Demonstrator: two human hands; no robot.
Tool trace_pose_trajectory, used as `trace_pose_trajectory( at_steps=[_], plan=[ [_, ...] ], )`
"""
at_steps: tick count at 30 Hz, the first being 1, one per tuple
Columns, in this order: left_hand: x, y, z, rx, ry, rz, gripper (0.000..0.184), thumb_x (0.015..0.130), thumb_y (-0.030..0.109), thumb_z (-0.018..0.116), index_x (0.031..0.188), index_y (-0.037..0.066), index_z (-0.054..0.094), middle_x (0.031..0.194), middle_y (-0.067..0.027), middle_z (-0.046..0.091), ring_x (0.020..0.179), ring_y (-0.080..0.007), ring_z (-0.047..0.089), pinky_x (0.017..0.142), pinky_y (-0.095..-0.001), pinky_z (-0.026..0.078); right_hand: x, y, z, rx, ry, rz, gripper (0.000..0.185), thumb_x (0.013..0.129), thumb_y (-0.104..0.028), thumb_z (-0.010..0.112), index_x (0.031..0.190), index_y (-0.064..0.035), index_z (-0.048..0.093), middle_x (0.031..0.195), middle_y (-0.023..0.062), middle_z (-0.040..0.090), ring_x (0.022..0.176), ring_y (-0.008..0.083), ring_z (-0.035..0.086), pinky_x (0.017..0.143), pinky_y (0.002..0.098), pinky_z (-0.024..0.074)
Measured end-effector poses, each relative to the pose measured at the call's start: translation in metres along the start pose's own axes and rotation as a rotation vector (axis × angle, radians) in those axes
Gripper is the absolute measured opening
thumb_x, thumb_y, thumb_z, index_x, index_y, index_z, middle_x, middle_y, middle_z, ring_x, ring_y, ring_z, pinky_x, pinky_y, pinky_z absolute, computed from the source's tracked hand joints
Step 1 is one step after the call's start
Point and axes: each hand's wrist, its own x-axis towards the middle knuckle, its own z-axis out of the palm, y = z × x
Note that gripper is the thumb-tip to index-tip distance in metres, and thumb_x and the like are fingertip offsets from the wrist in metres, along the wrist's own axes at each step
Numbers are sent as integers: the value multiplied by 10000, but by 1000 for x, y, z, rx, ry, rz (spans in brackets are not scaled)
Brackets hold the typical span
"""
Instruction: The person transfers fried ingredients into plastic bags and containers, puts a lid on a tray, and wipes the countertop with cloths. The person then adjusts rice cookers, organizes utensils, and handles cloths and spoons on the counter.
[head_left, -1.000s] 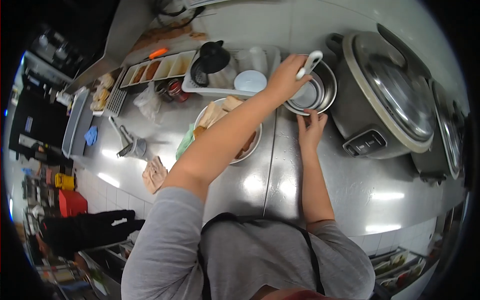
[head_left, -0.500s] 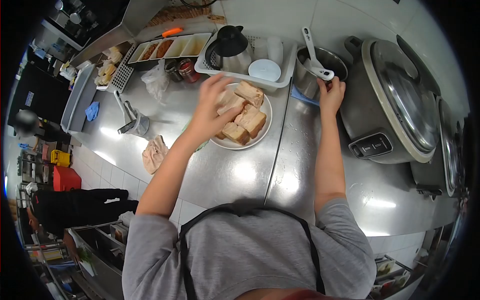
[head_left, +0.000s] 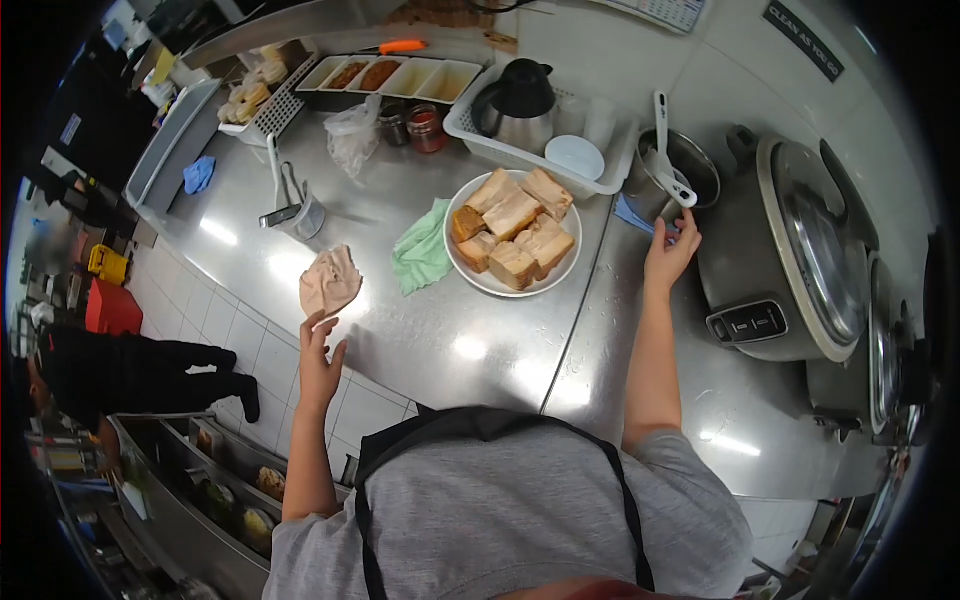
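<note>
My left hand [head_left: 321, 365] is open at the counter's front edge, fingertips just below a crumpled pinkish cloth [head_left: 331, 281]. Whether they touch the cloth I cannot tell. My right hand [head_left: 671, 255] is at the metal pot [head_left: 694, 165], its thumb and fingers apart. Those fingertips lie close under the end of a white-handled utensil [head_left: 678, 190] resting across the pot's rim; contact is unclear. A second white handle [head_left: 661, 120] stands up out of the pot. Between my hands, a white plate [head_left: 457, 262] carries several thick blocks of cooked pork belly [head_left: 512, 214].
A green cloth [head_left: 421, 248] lies left of the plate. Behind are a white basket [head_left: 610, 181] with a thermos jug [head_left: 518, 105], jars [head_left: 427, 130] and a tray of sauces [head_left: 412, 78]. A large rice cooker [head_left: 770, 250] stands right. Another person [head_left: 130, 370] is at far left.
My left hand has moved off the pork plate, left and down toward the pinkish cloth. My right hand's fingers have parted at the utensil's end. The view has shifted, uncovering the green cloth.
</note>
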Motion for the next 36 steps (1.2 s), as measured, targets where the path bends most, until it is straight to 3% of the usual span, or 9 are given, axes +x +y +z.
trace_pose_trajectory(
  at_steps=[14, 18, 20, 21, 22, 25, 31, 34, 36],
  plan=[
    [-87, -139, -8, -43, 136, -321, 294, 745, -15, 605, 1029, 36, 545, 1178, -119, 438, 972, -247, 540, 741, -335, 506, -76, -91, 33, 196, -475, -371, 192, 809, -88, 619, 988, -30, 583, 982, 104, 511, 847, 191, 501, 712, 301, 443],
    [-201, -244, -9, 103, 97, -660, 275, 710, 82, 650, 971, 26, 581, 1108, -181, 474, 944, -353, 539, 753, -398, 481, -84, -28, 49, 9, -313, -6, 341, 823, -212, 625, 1097, -30, 533, 908, 105, 538, 772, 173, 515, 689, 299, 439],
    [-280, -323, 4, 64, 45, -901, 327, 690, 172, 687, 940, -15, 591, 942, -202, 574, 891, -351, 570, 747, -397, 479, -80, 39, 63, -39, -461, 204, 330, 863, -265, 560, 1090, -26, 544, 813, 87, 558, 649, 150, 519, 587, 287, 450],
    [-312, -332, 3, 328, -122, -731, 336, 681, 165, 694, 942, -18, 588, 860, -197, 605, 812, -321, 595, 683, -407, 490, -80, 14, 50, 111, -640, 489, 340, 879, -285, 522, 1085, -15, 543, 786, 80, 565, 612, 147, 524, 528, 276, 445],
    [-328, -329, -1, -116, -80, -1043, 273, 677, 128, 691, 895, -12, 602, 755, -146, 618, 706, -270, 597, 610, -400, 494, -81, -22, 41, 273, -793, 778, 358, 894, -304, 484, 1081, -4, 543, 759, 74, 573, 576, 144, 530, 470, 265, 440],
    [-355, -315, 8, -193, -376, -1298, 202, 748, 122, 626, 908, -1, 612, 737, -95, 608, 660, -195, 571, 557, -349, 469, -89, -19, 50, 60, -779, 608, 340, 902, -264, 400, 1092, -8, 518, 865, 98, 601, 660, 158, 599, 486, 265, 531],
    [-297, -337, 51, -284, -330, -884, 269, 795, 172, 609, 1016, 21, 583, 739, -61, 597, 669, -125, 550, 518, -275, 440, -108, -22, 19, 97, -646, 661, 312, 911, -239, 428, 1046, 20, 538, 890, 123, 595, 559, 168, 569, 402, 268, 505],
    [-208, -223, 22, -241, -316, -711, 306, 785, 193, 636, 1030, 17, 585, 766, -50, 614, 680, -137, 561, 543, -288, 462, -114, 21, -16, -80, -438, 390, 304, 898, -224, 457, 1020, 35, 559, 876, 148, 604, 740, 220, 572, 637, 327, 468],
    [-191, -264, 41, -232, -326, -665, 330, 765, 207, 662, 1030, 24, 594, 799, -79, 637, 709, -157, 582, 578, -294, 474, -105, 30, -43, -16, -381, 412, 336, 885, -219, 468, 1067, 46, 565, 983, 174, 612, 883, 233, 571, 779, 334, 437]
  ],
)
